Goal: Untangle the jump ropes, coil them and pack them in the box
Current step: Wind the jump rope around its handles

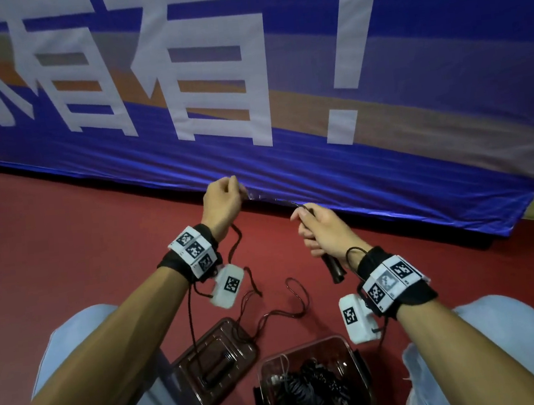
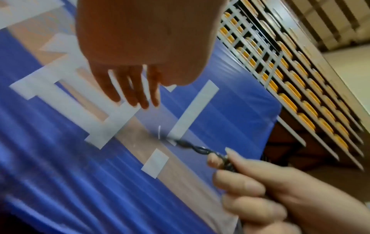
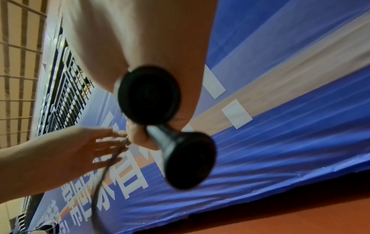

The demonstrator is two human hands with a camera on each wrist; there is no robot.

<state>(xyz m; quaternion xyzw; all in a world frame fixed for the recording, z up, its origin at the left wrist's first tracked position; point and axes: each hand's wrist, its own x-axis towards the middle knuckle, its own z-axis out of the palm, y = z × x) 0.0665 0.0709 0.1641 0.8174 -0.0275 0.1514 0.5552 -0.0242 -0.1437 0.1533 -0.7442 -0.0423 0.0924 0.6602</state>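
My right hand (image 1: 323, 231) grips two black jump rope handles (image 1: 334, 269); their flared ends (image 3: 149, 95) stick out below the fist. A twisted black rope (image 2: 192, 147) runs from that fist to my left hand (image 1: 222, 197), raised a little to the left. The left fingers (image 2: 136, 91) look straight and spread, and the rope (image 3: 112, 158) crosses them and hangs down. Its slack (image 1: 295, 298) loops on the floor. The clear box (image 1: 359, 374) stands between my knees with dark coiled ropes inside.
The box's clear lid (image 1: 215, 353) lies on the red floor (image 1: 65, 240) left of the box, with rope trailing over it. A blue banner (image 1: 321, 163) hangs close behind the hands. My knees (image 1: 504, 342) flank the box. Tiered seats (image 2: 290, 95) rise beyond the banner.
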